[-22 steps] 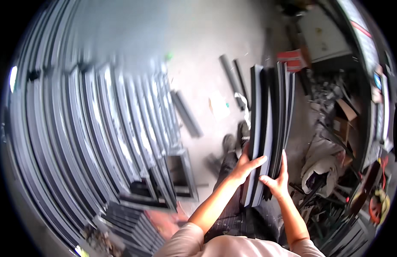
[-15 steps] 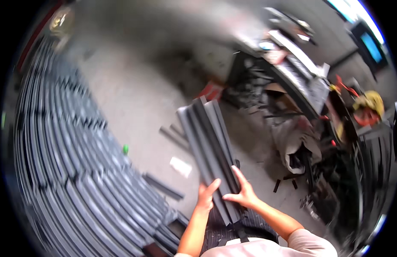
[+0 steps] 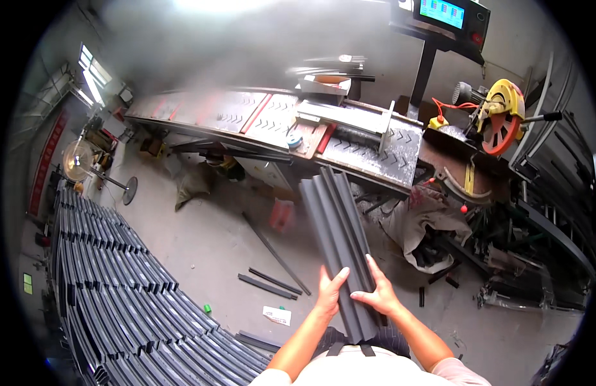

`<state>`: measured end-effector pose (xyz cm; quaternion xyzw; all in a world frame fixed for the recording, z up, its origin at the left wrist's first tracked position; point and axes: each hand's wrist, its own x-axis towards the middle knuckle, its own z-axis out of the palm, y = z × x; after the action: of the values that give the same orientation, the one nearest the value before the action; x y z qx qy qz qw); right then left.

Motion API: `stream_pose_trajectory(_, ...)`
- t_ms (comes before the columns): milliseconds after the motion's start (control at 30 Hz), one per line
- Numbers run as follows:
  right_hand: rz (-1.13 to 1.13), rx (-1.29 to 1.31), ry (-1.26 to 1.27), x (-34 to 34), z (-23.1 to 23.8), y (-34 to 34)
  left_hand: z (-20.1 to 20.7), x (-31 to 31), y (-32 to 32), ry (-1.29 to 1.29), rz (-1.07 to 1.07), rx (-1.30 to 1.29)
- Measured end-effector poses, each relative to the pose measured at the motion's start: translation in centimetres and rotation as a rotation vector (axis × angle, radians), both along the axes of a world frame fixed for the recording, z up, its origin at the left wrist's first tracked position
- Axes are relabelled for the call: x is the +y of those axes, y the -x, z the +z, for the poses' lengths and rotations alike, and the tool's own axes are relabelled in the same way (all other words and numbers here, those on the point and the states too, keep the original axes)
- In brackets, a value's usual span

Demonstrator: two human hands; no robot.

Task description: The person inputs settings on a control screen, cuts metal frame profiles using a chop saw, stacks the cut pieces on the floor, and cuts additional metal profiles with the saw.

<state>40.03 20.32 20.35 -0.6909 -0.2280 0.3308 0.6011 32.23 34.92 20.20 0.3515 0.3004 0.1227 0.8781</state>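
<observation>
- Both hands are closed around a bundle of long dark grey bars (image 3: 341, 251), held in front of the counter (image 3: 349, 154), on the person's side of it.
- The left hand (image 3: 330, 294) grips the bundle's left side with its thumb on top; the right hand (image 3: 378, 296) grips the right side, thumb reaching over the upper face.
- The bundle's long axis runs from the person's waist toward the right-hand part of the counter, the far ends leaning a little left.
- Writing: a lit screen (image 3: 442, 13) above the counter's right end shows coloured blocks, too small to read.
- A white paper (image 3: 276, 316) on the floor (image 3: 214, 264) before the counter carries dark print, also unreadable.
- A red banner (image 3: 47, 164) hangs beyond the counter's left end, its pale marks unclear.
- The counter's top bears rows of dark arrow-shaped marks.
- Nearer than the counter, to its left, many similar bars lie in a large stack (image 3: 137, 309).
</observation>
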Motion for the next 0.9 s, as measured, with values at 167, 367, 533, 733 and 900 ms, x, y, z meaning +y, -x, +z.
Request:
stream_pose_trajectory(167,0.013,-0.105,0.016,-3.9,0.4,-10.2,0.3,-4.4,-10.0,-0.042,0.058,0.02)
stream_pose_trajectory(367,0.076,-0.008,-0.012,-4.0,1.5,-18.1,0.1,-5.4,-16.8,-0.05,0.151,0.037)
stream_pose_trajectory(533,0.174,-0.014,0.038,-1.1,0.2,-22.6,-1.4,-3.1,-19.9,-0.023,0.233,0.082)
stream_pose_trajectory(733,0.433,-0.122,0.145,5.4,0.1,-30.5,-4.8,1.2,-24.9,-0.103,0.409,0.104)
stream_pose_trajectory(900,0.519,-0.128,0.172,11.7,-4.2,-38.3,-7.5,6.3,-31.5,-0.066,0.467,0.124)
